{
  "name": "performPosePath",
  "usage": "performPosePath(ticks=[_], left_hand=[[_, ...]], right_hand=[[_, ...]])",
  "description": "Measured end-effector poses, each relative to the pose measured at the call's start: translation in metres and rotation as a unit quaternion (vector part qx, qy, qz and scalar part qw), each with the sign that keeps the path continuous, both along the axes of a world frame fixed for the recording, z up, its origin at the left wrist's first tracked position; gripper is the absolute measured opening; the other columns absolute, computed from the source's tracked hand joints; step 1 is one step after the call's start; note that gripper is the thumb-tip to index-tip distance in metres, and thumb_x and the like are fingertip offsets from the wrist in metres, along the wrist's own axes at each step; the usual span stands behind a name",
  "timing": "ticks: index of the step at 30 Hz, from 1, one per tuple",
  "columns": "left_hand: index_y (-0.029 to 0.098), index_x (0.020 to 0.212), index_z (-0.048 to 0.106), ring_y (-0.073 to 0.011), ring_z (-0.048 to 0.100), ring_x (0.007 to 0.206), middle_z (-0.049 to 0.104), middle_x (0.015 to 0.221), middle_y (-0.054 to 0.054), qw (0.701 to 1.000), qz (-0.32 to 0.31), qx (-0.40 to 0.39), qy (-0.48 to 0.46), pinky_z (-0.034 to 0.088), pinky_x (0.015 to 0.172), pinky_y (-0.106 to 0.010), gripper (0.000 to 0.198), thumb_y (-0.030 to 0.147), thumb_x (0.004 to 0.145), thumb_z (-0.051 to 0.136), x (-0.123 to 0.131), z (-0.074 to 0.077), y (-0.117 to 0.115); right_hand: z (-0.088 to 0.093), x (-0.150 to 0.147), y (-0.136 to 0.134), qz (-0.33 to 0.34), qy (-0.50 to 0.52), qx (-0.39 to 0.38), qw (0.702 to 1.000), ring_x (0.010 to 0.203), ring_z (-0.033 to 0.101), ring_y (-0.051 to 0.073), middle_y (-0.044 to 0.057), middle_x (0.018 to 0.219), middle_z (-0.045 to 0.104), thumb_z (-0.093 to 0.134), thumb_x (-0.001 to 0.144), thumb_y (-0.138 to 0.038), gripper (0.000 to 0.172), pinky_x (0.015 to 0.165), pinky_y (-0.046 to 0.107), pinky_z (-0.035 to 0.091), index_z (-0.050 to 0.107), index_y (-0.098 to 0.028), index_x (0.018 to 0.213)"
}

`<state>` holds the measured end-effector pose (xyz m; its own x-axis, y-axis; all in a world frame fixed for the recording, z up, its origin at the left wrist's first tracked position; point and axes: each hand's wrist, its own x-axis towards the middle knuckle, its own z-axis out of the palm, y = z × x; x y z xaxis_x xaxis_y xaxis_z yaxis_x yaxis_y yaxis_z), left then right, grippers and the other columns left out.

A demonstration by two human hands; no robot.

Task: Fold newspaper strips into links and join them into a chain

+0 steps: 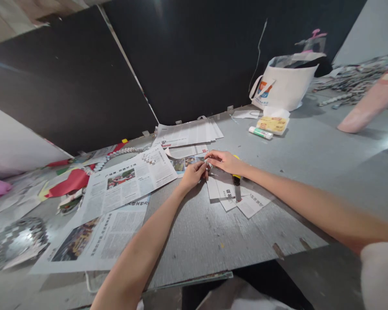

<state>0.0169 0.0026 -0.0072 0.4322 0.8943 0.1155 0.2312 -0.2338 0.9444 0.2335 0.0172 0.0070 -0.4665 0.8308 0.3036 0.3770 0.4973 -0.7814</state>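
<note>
My left hand [194,174] and my right hand [222,162] meet over the middle of the grey table. Their fingertips are pinched together on a small whitish piece [208,164], probably folded paper, mostly hidden by the fingers. Below my right hand lies a cutter with a yellow and black handle [236,179], its blade pointing toward me. Under the cutter are several cut newspaper pieces [251,204]. Left of my left hand, a printed newspaper sheet [126,183] lies over another sheet [116,234].
A newspaper stack [187,132] lies near the black panel. At the back right are a white bag [283,84], a yellow tissue pack [273,124] and a glue stick [260,132]. Red paper [69,183] and a woven paper coil [35,232] lie left. Another person's arm [371,101] rests at right.
</note>
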Motion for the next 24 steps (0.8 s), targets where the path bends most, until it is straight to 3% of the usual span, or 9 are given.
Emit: performPosePath(ticks=[12,24], left_hand=[[0.02,0.086,0.065,-0.0133,0.057,0.056,0.066,0.059,-0.001,1.0,0.007,-0.015,-0.015,0.044,0.059,-0.027,0.055,0.074,0.096,0.059,0.0018,0.0043,-0.0017],[0.019,0.085,0.064,-0.013,0.06,0.055,0.064,0.06,0.0,1.0,0.01,-0.022,0.0,0.043,0.06,-0.027,0.048,0.065,0.097,0.061,0.0017,-0.0008,0.0008]], right_hand=[[-0.0003,-0.0009,0.0004,-0.011,0.008,-0.012,1.0,0.09,0.067,0.022,0.007,0.104,0.077,0.057,0.105,-0.047,0.031,0.081,0.035,0.051,0.073,-0.023,0.114],[-0.004,-0.0015,0.0016,-0.024,-0.01,0.011,1.0,0.082,0.063,0.021,0.006,0.097,0.076,0.058,0.104,-0.048,0.031,0.073,0.033,0.046,0.071,-0.022,0.111]])
